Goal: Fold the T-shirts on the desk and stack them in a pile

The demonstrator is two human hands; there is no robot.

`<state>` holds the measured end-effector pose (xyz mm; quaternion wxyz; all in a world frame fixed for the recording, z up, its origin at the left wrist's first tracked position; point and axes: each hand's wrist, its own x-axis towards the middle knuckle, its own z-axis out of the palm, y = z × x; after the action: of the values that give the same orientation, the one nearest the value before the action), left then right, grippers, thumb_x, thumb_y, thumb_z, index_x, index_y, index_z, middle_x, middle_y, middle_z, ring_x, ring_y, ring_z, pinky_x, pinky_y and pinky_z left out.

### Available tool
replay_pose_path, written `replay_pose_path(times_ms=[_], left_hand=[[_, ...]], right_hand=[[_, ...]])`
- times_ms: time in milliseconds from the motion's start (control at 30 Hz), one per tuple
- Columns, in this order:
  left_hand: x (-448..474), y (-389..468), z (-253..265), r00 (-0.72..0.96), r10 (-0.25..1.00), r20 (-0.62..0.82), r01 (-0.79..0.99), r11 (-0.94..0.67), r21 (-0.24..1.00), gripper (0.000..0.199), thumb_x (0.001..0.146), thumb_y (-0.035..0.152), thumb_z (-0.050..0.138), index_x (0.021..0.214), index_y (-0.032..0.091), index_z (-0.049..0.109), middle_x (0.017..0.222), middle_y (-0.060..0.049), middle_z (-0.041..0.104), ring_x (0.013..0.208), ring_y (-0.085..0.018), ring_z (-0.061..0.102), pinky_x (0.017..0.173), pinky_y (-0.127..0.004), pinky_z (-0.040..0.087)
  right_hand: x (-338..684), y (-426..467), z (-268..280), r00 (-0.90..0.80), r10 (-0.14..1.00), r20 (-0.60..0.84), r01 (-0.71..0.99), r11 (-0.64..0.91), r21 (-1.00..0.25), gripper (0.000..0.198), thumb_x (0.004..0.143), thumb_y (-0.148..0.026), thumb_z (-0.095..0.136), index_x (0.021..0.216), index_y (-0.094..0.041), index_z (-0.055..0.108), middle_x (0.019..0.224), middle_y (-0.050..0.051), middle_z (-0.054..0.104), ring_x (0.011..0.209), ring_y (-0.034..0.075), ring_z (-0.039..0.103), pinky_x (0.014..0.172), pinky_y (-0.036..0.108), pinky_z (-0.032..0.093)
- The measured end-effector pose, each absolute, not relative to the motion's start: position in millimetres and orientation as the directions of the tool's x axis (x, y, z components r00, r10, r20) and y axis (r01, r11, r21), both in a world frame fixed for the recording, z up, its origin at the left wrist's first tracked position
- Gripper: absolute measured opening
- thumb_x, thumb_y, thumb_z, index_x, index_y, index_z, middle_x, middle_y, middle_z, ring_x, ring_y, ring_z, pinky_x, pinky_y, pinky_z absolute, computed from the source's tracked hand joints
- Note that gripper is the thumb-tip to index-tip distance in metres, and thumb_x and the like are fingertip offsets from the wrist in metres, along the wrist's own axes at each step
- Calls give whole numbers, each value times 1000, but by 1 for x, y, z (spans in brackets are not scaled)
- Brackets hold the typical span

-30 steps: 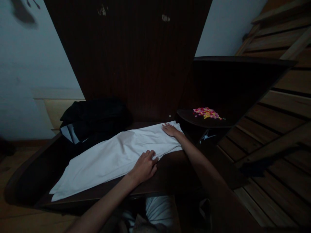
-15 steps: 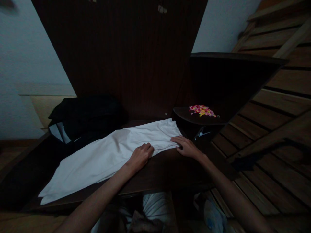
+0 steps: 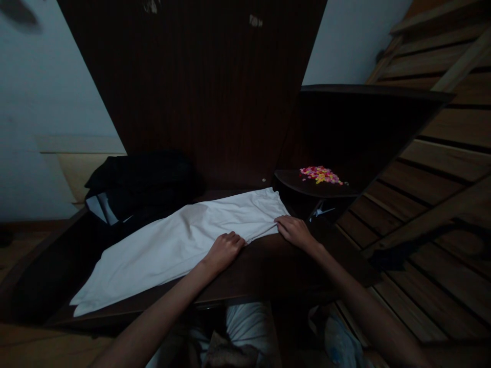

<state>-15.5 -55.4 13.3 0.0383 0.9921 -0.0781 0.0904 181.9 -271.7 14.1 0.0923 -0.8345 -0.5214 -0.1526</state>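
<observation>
White trousers [image 3: 164, 240], folded lengthwise, lie across a dark wooden desk top [image 3: 245, 276]. Their gathered waist end is at the right and the hems are at the lower left. My left hand [image 3: 226, 248] has its fingers curled over the near edge, right of the middle. At the near corner of the waist end, my right hand [image 3: 294, 231] pinches the fabric between thumb and fingers. The fingertips of both hands are partly hidden.
Dark folded clothing [image 3: 141, 184] is heaped at the back left. Small colourful pieces [image 3: 321, 175] lie on a rounded shelf [image 3: 287, 180] at the right. A dark panel [image 3: 199, 92] rises behind, and wooden slats [image 3: 452, 168] stand to the right.
My right hand's fingers have closed from a flatter, more spread pose onto the trousers' edge. My left hand stays curled at nearly the same place. The view has shifted slightly.
</observation>
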Motion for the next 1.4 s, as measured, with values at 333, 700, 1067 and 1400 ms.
replay_pose_path(times_ms=[333,700,1067,1400], left_hand=[[-59,-57,15,997,16,79,0,-980,197,45,84,-1,44,125,18,51,128,-13,60,120,-23,57,91,-33,50],[-71,-49,-8,961,-64,271,-121,-973,198,45,94,14,37,138,15,44,141,-15,53,138,-24,41,114,-45,35],[-39,-69,2,986,-81,147,-112,-970,217,46,98,26,31,140,10,41,148,-18,44,142,-27,32,115,-48,25],[-43,3,45,978,136,161,86,-956,282,33,96,30,38,117,16,58,114,-15,66,111,-25,60,98,-37,42]], right_hand=[[182,-289,4,376,895,241,922,-387,-1,44,80,-5,48,115,-21,69,125,7,67,115,20,62,99,35,49],[164,-221,16,453,841,294,891,-416,-183,39,88,-21,41,113,-19,71,127,7,66,119,21,60,106,37,44],[228,-190,-22,445,895,6,875,-434,-214,58,99,-49,17,152,-27,30,159,2,23,147,22,17,119,48,18],[246,-202,-22,391,920,15,907,-382,-179,62,99,-55,10,153,-29,25,160,1,22,147,23,17,120,48,17]])
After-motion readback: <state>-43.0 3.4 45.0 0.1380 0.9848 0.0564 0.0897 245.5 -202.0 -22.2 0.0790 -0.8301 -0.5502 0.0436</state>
